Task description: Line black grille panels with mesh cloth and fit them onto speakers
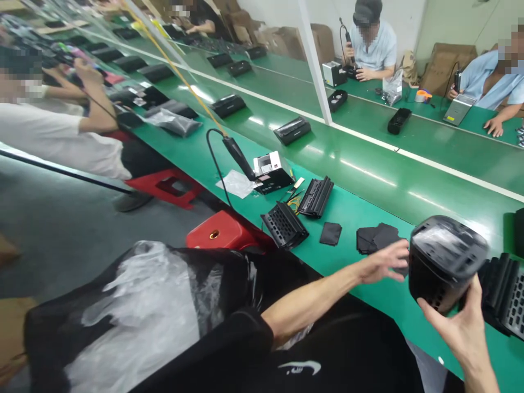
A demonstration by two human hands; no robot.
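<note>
My right hand [464, 322] grips a black plastic housing [434, 278] from below and holds it above the green bench. The housing has a glossy end and perforated sides. Just left of it, my left hand [385, 261] reaches out with its fingers spread; whether a fingertip touches the housing I cannot tell. Under and beyond that hand lies a pile of thin black rectangular sheets [370, 238], with a smaller stack of sheets [331, 233] to its left. Further left stand two slotted black housings [284, 225], with thin coloured wires [293, 203] between them.
More perforated black housings [507, 295] crowd the right edge. An electric screwdriver [238, 158] hangs beside a boxy screw feeder [272, 173] and a clear plastic bag [236, 183]. Black units [292, 130] lie on the green conveyor. A red stool [223, 232] stands left; co-workers sit around.
</note>
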